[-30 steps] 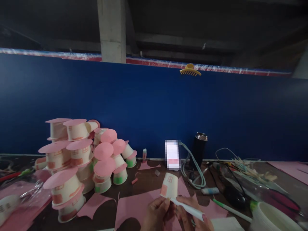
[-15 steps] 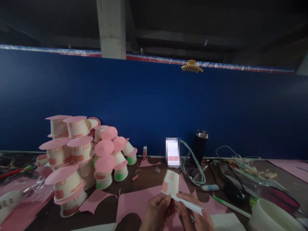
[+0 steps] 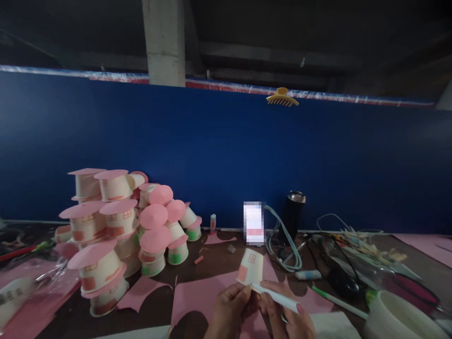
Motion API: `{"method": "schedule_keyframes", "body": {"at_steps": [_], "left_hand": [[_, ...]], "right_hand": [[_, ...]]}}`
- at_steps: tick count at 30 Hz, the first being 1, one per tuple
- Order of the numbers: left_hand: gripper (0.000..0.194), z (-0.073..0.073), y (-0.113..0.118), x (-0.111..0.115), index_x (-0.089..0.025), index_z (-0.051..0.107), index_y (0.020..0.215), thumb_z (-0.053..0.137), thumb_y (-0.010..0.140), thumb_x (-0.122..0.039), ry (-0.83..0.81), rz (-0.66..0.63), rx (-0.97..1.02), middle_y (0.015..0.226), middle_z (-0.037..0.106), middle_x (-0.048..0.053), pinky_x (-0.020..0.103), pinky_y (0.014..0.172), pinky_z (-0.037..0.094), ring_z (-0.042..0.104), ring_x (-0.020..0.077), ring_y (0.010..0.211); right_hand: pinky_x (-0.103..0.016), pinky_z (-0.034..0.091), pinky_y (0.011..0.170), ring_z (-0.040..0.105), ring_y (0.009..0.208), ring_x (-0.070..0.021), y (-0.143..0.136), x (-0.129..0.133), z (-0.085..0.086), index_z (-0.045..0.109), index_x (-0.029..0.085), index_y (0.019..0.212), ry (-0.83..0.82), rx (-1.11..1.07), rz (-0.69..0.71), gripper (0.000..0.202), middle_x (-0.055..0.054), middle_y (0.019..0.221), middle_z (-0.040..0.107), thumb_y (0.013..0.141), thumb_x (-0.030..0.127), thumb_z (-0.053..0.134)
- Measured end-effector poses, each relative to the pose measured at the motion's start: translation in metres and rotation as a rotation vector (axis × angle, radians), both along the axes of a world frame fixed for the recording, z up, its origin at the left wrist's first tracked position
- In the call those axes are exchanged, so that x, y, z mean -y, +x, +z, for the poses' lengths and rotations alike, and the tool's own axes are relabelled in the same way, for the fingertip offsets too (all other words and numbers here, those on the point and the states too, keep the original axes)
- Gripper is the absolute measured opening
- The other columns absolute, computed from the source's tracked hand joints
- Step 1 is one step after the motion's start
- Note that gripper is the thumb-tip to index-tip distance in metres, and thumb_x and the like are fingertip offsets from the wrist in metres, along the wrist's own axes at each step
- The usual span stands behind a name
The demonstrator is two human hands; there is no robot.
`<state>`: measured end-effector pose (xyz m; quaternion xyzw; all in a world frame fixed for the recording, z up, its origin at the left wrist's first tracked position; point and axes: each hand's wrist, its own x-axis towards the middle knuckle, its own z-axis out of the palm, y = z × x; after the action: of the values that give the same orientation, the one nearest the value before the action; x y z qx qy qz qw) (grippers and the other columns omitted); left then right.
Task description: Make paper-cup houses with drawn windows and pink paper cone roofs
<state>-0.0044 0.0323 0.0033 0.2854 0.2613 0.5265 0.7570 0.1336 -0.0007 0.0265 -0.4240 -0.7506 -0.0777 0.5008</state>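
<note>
A white paper cup (image 3: 253,268) with a pink window and a pink door drawn on it is tilted in front of me, its rim toward my fingers. My left hand (image 3: 229,308) is closed on the cup's near edge, thumb and fingers pinching it. In my right hand (image 3: 289,315) lies a white marker (image 3: 277,297), its tip end against the cup's rim beside my left thumb. Pink paper (image 3: 197,294) with round cut-outs lies under and beside both hands.
Stacked paper cups with pink discs (image 3: 102,263) rise at left. A glowing phone (image 3: 254,223), a black bottle (image 3: 293,216) and a coiled cable (image 3: 296,259) stand or lie behind my hands. A green-tipped marker (image 3: 339,301), glue stick (image 3: 308,275) and nested white cups (image 3: 399,315) are at right.
Almost nothing differs. The cup and marker stay in my hands, with only a very slight shift of the marker and right fingers.
</note>
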Motion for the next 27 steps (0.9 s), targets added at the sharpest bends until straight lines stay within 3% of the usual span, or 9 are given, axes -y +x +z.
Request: {"method": "schedule_keyframes", "body": {"at_steps": [9, 15, 21, 27], "left_hand": [[0.038, -0.0027, -0.0001, -0.001, -0.009, 0.073, 0.07, 0.085, 0.055, -0.041, -0.013, 0.002, 0.017, 0.067, 0.065, 0.006, 0.021, 0.064, 0.044, 0.056, 0.0096, 0.062], [0.037, -0.002, 0.0001, -0.001, -0.009, 0.071, 0.068, 0.086, 0.055, -0.04, -0.01, 0.001, 0.034, 0.065, 0.063, 0.005, 0.021, 0.064, 0.043, 0.055, 0.0092, 0.062], [0.038, -0.0039, 0.0001, -0.0018, -0.009, 0.071, 0.068, 0.085, 0.055, -0.042, -0.011, 0.013, 0.02, 0.065, 0.062, 0.005, 0.022, 0.063, 0.042, 0.054, 0.01, 0.061], [0.037, -0.0019, 0.0001, -0.0007, -0.009, 0.071, 0.068, 0.084, 0.058, -0.042, 0.022, 0.005, 0.028, 0.064, 0.06, 0.004, 0.022, 0.062, 0.041, 0.053, 0.0096, 0.06]], "right_hand": [[-0.028, 0.06, 0.072, 0.073, 0.079, -0.0221, 0.0004, 0.0007, 0.0016, 0.066, 0.018, 0.1, 0.025, 0.018, -0.012, 0.017, -0.012, 0.087, 0.074, 0.091, 0.022, 0.051], [-0.024, 0.059, 0.07, 0.073, 0.079, -0.0201, -0.0012, 0.001, 0.002, 0.063, 0.016, 0.103, -0.003, 0.013, -0.01, 0.018, -0.012, 0.09, 0.074, 0.091, 0.02, 0.051], [-0.027, 0.059, 0.068, 0.07, 0.068, -0.0195, 0.0009, 0.001, 0.0013, 0.064, 0.018, 0.096, -0.049, 0.014, -0.037, 0.019, -0.008, 0.072, 0.07, 0.094, 0.026, 0.048], [-0.028, 0.059, 0.071, 0.07, 0.067, -0.0201, 0.0004, 0.0012, 0.0004, 0.066, 0.018, 0.096, -0.031, 0.003, -0.05, 0.021, -0.009, 0.073, 0.069, 0.094, 0.03, 0.048]]}}
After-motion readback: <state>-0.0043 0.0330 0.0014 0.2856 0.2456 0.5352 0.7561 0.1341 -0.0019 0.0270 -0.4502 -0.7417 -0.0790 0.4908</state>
